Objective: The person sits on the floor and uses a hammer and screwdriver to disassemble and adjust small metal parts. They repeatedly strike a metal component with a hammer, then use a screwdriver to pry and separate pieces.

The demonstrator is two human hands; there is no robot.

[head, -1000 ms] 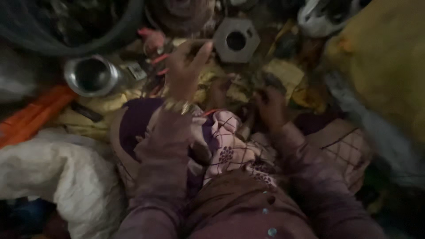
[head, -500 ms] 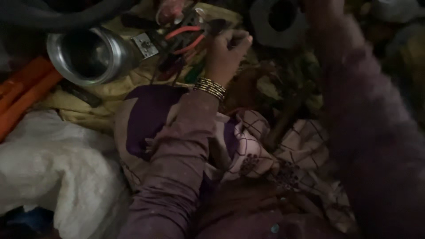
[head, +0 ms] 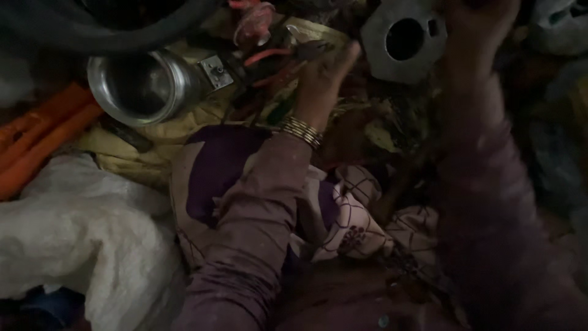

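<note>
Pliers [head: 288,58] with red handles lay near the top middle of the frame, and my left hand [head: 324,79] was curled by their dark tip, touching them. I could not tell if it really held them. Gold bangles [head: 301,130] sat on that wrist. My right hand [head: 481,27] was up at the top right, blurry, resting on the edge of a grey metal block with a round hole [head: 401,40]. I could not tell if its fingers were wide or narrow. A shiny metal pipe end [head: 144,86] lay at the upper left, its open mouth facing me. Orange handles [head: 40,138] stuck out at the left edge. A white sack [head: 79,239] filled the lower left. Patterned purple cloth [head: 343,220] covered my lap in the middle.
</note>
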